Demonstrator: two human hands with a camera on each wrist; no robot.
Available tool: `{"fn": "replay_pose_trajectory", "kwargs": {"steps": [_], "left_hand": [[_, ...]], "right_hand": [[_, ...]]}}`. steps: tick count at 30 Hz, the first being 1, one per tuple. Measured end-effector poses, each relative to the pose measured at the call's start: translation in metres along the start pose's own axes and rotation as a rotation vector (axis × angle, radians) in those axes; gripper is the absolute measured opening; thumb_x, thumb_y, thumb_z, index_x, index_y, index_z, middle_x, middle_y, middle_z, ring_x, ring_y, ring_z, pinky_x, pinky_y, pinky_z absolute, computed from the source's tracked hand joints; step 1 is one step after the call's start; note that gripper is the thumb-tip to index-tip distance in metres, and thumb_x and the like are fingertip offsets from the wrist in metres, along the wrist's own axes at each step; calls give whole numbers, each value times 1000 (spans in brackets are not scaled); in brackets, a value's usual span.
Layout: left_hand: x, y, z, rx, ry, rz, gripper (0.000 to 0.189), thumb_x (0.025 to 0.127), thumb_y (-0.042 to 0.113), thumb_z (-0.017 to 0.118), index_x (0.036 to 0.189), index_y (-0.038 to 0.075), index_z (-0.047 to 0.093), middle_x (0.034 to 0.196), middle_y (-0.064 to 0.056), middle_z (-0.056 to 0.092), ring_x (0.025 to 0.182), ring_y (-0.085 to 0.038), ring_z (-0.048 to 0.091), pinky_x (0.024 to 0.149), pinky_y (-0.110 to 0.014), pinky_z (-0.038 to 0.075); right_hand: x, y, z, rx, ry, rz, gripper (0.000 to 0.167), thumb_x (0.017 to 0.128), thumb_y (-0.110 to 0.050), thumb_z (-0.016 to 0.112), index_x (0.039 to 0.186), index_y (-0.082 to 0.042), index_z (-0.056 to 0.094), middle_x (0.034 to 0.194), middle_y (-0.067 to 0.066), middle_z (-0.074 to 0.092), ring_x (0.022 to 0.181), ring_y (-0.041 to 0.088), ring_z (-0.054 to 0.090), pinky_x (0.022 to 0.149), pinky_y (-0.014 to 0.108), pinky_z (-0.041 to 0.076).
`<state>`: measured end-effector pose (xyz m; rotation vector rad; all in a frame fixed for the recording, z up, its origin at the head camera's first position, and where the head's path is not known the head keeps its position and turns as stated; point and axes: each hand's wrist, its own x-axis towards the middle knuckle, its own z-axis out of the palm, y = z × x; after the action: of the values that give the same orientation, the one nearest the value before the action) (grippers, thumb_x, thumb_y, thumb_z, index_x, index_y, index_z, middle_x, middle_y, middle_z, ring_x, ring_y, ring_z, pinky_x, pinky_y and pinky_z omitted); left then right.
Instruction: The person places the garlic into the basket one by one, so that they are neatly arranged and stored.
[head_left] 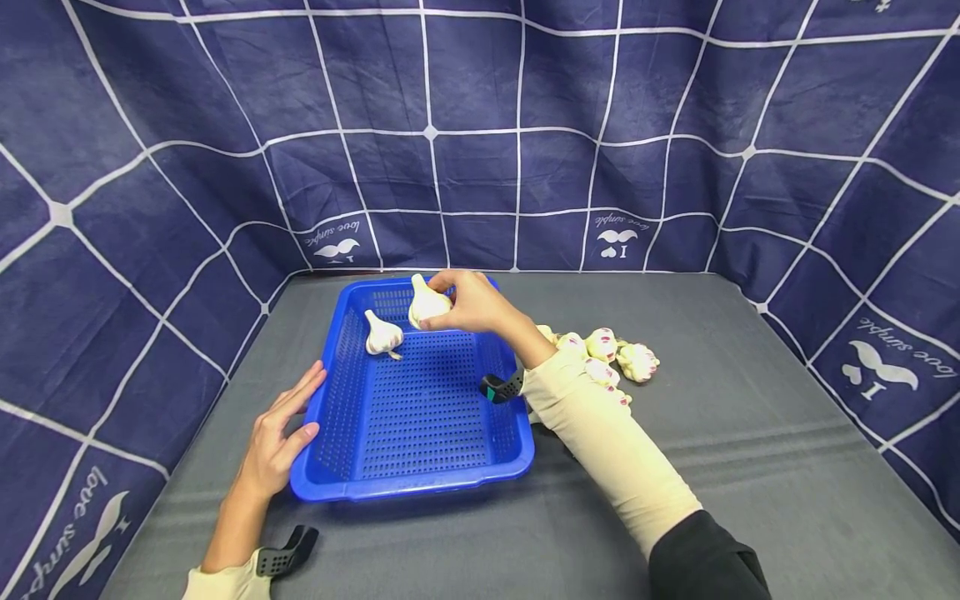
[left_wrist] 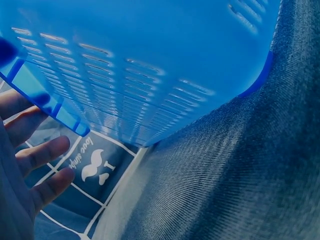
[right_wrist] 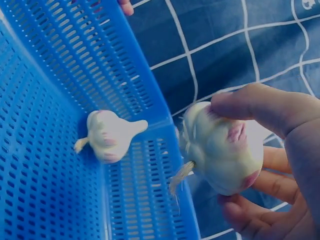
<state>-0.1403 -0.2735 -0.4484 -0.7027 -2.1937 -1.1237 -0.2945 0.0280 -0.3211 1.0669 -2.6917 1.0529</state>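
A blue plastic basket (head_left: 411,486) with slotted walls stands on the grey cloth. Over its far end my right hand (head_left: 476,304) grips a garlic bulb (head_left: 427,305) between thumb and fingers; in the right wrist view this bulb (right_wrist: 222,150) shows its purple-tinged cloves and root tuft. Another garlic bulb (head_left: 383,335) lies inside, in the far left corner, its stem leaning on the wall. My left hand (head_left: 276,437) rests against the basket's left rim, fingers straight and spread. In the left wrist view, its fingertips (left_wrist: 57,182) are beside the basket's outer wall.
A pile of garlic bulbs (head_left: 602,345) lies on the cloth right of the basket, partly hidden behind my right forearm. A dark blue curtain (head_left: 480,92) with white grid lines hangs behind and along both sides of the grey tabletop (head_left: 720,400).
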Motion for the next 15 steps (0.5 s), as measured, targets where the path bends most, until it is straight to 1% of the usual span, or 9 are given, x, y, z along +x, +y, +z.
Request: {"fn": "replay_pose_trajectory", "kwargs": {"steps": [2,6,9,13,15], "left_hand": [[1,1,0,-5,5,8,61,77,1,54,138,-3,54,147,-20,47,127,-6,48,90,-14,39],[2,2,0,-16,12,34,62,76,0,55,137,-4,55,145,-23,48,125,-7,50,89,-14,39],[2,2,0,-16,9,38,63,75,-1,55,138,-4,54,145,-22,48,125,-7,50,89,-14,39],[2,1,0,-16,17,41,62,74,-1,56,137,-4,55,145,-22,49,124,-7,50,89,-14,39],[3,0,0,-20,21,46,62,74,-1,56,136,-4,56,144,-22,49,125,-8,50,89,-14,39]], "right_hand": [[5,-1,4,-6,1,9,55,71,-26,87,117,-1,68,109,8,71,86,19,64,73,23,48],[12,0,17,-49,-26,48,56,72,-27,86,119,-3,68,113,6,71,96,16,64,77,22,47],[17,0,27,-84,-43,78,55,73,-28,85,119,-3,68,113,6,71,100,16,63,79,23,46],[22,-3,40,-101,-68,105,54,75,-26,83,120,-3,66,114,7,71,96,17,64,77,23,46],[24,-4,47,-116,-72,119,50,75,-26,83,117,-3,67,110,6,71,91,16,63,74,22,45]]}}
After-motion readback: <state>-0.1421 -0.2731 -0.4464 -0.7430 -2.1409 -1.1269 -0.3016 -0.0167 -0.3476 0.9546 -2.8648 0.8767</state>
